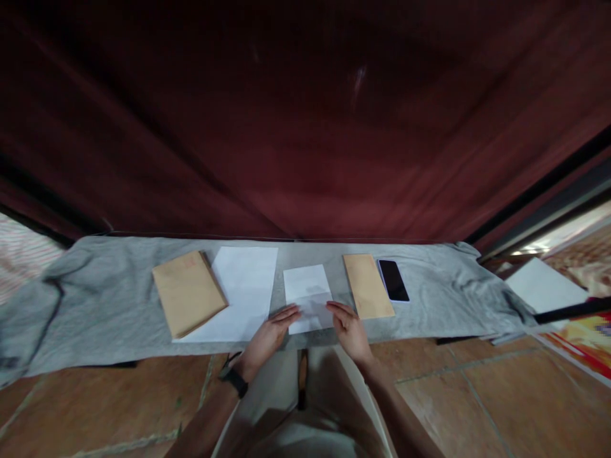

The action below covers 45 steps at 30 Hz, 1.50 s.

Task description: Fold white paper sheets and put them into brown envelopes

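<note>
Head view: on the grey-draped tabletop (439, 292), white paper (248, 280) lies partly under stacked brown envelopes (188, 292). A creased sheet (308, 296) lies left of a single envelope (368, 287). The left hand (274, 327) and right hand (348, 327) touch the sheet's sides, fingers extended; I cannot tell whether they pinch.

The left hand (279, 326) and right hand (348, 327) are bare, as are the left forearm (207, 416) and right forearm (398, 404). Toward seven o'clock, a black wristband (235, 383) circles the left wrist, smooth and fairly broad (whether it carries a watch face is too blurred to tell). At six o'clock, plain pale-beige legwear (272, 391) covers both thighs, its cloth matte, loose and softly creased around the lap.
</note>
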Available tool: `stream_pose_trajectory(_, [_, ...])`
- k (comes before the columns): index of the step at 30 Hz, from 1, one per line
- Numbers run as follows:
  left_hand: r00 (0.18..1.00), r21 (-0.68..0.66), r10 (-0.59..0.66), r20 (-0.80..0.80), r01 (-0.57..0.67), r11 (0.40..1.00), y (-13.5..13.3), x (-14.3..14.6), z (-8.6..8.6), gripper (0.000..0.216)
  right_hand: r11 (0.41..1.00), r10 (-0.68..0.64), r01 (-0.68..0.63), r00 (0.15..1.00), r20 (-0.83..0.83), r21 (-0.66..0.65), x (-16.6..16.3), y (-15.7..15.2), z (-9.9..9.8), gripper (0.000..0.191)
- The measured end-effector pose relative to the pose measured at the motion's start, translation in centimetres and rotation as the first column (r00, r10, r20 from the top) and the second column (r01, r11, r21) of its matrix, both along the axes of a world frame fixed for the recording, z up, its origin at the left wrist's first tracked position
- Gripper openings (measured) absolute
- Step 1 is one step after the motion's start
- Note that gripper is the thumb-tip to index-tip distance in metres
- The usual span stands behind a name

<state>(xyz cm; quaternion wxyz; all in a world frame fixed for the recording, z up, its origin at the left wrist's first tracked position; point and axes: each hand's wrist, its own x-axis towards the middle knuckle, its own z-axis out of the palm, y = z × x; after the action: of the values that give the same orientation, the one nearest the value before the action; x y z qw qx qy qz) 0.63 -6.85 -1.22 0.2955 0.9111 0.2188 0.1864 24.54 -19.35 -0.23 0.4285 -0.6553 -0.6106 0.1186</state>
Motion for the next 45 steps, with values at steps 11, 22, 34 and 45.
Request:
stream_pose_trajectory(11, [0.995,0.050,0.075,-0.068,-0.072,0.996,0.7,-0.3,0.1,0.063,0.992,0.108,-0.088,0.960,0.257,-0.087,-3.1,3.3,-2.1,0.043])
stream_pose_trajectory(22, [0.978,0.136,0.205,-0.049,-0.197,0.971,-0.2,3.5,0.2,0.051,0.995,0.031,0.014,0.904,0.425,-0.102,-4.7,2.4,-3.4,0.046])
stream_pose_trajectory(34, [0.980,0.251,0.093,-0.177,-0.047,0.967,5.3,11.5,-1.5,0.049,0.995,-0.033,0.070,0.906,0.423,-0.073,-4.8,2.9,-4.1,0.041])
stream_pose_trajectory(45, [0.969,0.315,0.191,-0.158,-0.134,0.940,8.9,11.7,-1.5,0.050,0.997,-0.012,0.041,0.924,0.382,-0.067,-5.0,2.4,-2.0,0.044])
